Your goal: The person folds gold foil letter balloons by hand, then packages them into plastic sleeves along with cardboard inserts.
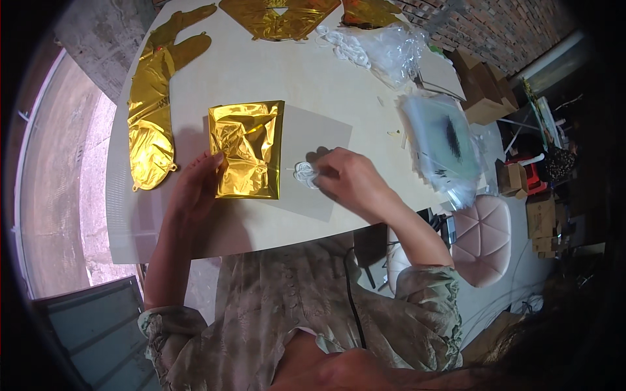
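Observation:
My left hand (195,179) grips the left edge of a folded gold foil packet (248,146), its thumb lying on the front face. The packet is roughly rectangular, shiny and creased, held a little above the table. To the right of it, my right hand (352,177) pinches a small coil of white string (304,173) between its fingertips. Coil and packet are apart. Behind and below them lies a greyish rectangular patch (319,130); I cannot tell whether it is a sheet or a shadow.
Long gold foil pieces (151,111) lie at the table's left, with another gold foil shape (277,19) at the far edge. White string bundles (342,49) and clear plastic (391,49) sit far right. Stacked clear bags (443,140) lie near the pale table's (261,72) right edge, beside a chair (481,241).

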Available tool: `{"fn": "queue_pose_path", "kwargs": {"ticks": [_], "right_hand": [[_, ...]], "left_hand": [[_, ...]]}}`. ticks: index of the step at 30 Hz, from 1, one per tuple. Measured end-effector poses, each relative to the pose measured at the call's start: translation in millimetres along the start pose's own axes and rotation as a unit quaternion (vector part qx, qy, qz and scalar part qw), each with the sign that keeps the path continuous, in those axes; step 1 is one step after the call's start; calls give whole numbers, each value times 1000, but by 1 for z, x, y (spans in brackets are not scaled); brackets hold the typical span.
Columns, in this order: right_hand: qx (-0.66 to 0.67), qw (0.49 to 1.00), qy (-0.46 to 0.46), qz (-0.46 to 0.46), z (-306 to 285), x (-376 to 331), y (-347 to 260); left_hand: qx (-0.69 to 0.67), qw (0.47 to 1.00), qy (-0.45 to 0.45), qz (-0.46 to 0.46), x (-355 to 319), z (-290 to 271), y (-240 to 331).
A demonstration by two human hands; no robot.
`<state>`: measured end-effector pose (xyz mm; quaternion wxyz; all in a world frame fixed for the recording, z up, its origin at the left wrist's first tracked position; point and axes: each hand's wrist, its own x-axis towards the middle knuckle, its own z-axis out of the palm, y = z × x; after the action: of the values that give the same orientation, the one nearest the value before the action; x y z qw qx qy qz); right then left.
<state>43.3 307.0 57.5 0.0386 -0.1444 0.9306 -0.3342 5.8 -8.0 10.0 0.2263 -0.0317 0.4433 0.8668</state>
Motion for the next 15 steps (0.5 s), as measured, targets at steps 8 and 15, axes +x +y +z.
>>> {"fn": "queue_pose_path", "kwargs": {"ticks": [8,15], "right_hand": [[-71,996,-22,-44,-8,-12,19],[190,980,53,31,3,-15,8]], "left_hand": [[5,1000,15,-4,3,0,-1],[15,1000,8,-20,9,-4,-2]]}}
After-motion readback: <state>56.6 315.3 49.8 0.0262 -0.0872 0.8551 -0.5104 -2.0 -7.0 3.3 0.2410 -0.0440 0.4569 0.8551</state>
